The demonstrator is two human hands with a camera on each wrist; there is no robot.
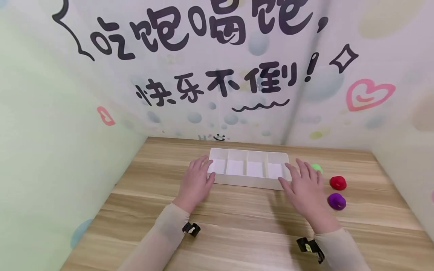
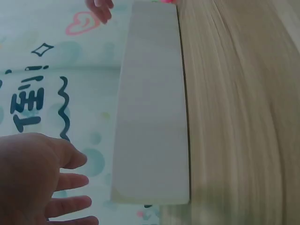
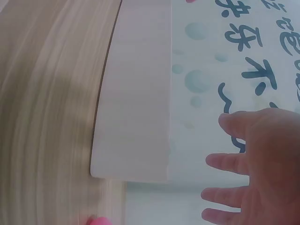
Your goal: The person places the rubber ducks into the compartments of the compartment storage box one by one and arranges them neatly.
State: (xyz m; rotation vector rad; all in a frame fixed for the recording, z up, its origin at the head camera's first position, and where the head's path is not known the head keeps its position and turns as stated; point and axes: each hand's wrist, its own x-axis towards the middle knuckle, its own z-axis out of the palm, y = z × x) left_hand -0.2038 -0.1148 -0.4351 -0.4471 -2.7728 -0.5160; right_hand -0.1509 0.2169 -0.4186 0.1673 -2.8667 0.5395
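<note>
A white divided box with several compartments in a row stands on the table toward the wall; no contents show in them. At its left end is my left hand, fingers spread and loosely bent. In the left wrist view, that hand appears beside the box's long front wall, with a gap between. My right hand is at the right end, its fingers spread over the corner. The right wrist view shows this hand with straight, separated fingers, apart from the box wall. Neither hand grips anything.
Right of my right hand lie a red lump and a purple lump. A green lump is partly hidden behind its fingers. The wooden table meets a printed wall at the back.
</note>
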